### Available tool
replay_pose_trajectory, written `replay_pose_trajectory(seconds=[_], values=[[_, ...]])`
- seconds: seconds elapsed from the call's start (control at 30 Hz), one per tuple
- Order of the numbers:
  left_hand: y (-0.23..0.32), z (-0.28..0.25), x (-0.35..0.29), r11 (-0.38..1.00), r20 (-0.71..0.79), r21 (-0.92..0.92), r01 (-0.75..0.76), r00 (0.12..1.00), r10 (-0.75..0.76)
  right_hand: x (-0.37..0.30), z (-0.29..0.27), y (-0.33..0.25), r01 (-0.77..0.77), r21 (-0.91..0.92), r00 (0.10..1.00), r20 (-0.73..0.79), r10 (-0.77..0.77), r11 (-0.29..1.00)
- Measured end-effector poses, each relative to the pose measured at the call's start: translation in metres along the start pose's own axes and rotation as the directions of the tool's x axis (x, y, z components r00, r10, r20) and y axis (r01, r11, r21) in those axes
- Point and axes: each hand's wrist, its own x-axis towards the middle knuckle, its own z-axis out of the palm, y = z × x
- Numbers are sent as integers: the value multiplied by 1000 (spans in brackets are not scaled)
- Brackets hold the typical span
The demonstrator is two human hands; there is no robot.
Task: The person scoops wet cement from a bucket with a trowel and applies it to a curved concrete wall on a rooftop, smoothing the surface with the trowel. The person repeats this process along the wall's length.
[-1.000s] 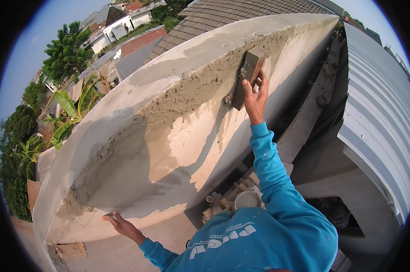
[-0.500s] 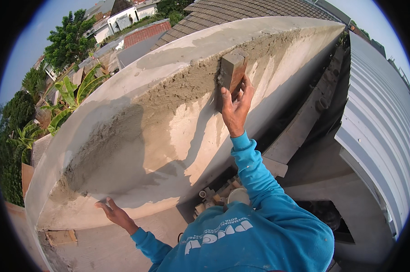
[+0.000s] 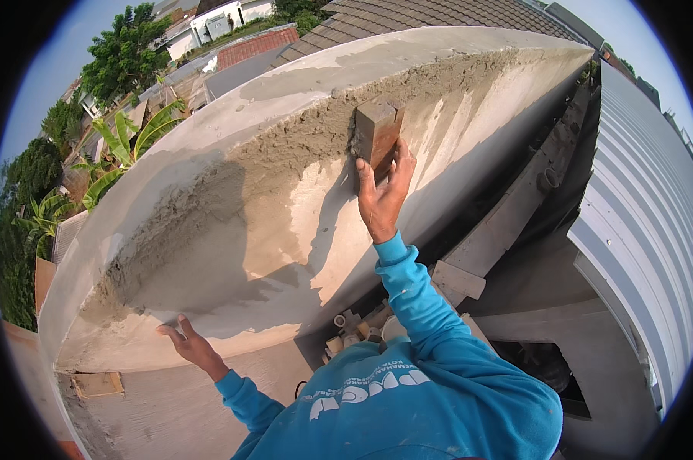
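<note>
A wooden block point(image 3: 380, 136), crusted with grey mortar, is gripped in my right hand point(image 3: 385, 195). Its face lies against the band of rough wet mortar point(image 3: 300, 138) under the wall's top edge. The thumb is on the block's left side, the fingers on its right. My left hand point(image 3: 189, 345) is lower left by the pale wall point(image 3: 316, 207), fingers apart and holding nothing; whether its fingertips touch the surface I cannot tell. Smooth damp plaster point(image 3: 189, 268) covers the wall's left part, and my shadow falls across it.
A corrugated metal roof point(image 3: 637, 184) lies to the right, with a dark gap and a ledge point(image 3: 507, 215) between it and the wall. Pipe ends point(image 3: 340, 321) sit below the wall near my body. Beyond the top edge are tiled roofs point(image 3: 362, 34) and trees point(image 3: 124, 57).
My right hand has slid the wooden block a little to the left along the mortar band. The left hand stays about where it was. The view has shifted slightly.
</note>
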Motion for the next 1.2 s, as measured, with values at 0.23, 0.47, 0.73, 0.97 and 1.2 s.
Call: replay_pose_trajectory(seconds=[0.23, 0.47, 0.73, 0.97, 1.2], values=[[8, -12, 2, 987, 126, -137, 88, 989, -71, 133, -27, 43, -77, 36, 960, -267, 84, 996], [-11, -10, 6, 967, 104, -232, 100, 992, -77, -22, 14, -27, -56, -101, 996, -70, 49, 993], [0, -28, 9, 914, 198, -387, 119, 979, -44, 92, -3, 21, -174, 44, 912, -368, 178, 984], [15, -21, 4, 938, 185, -319, 139, 979, -82, -76, 35, -38, -151, 90, 988, -28, 154, 984], [8, -41, 20, 925, 246, -324, 201, 962, -123, 69, 6, 13, -204, 181, 881, -394, 261, 962]])
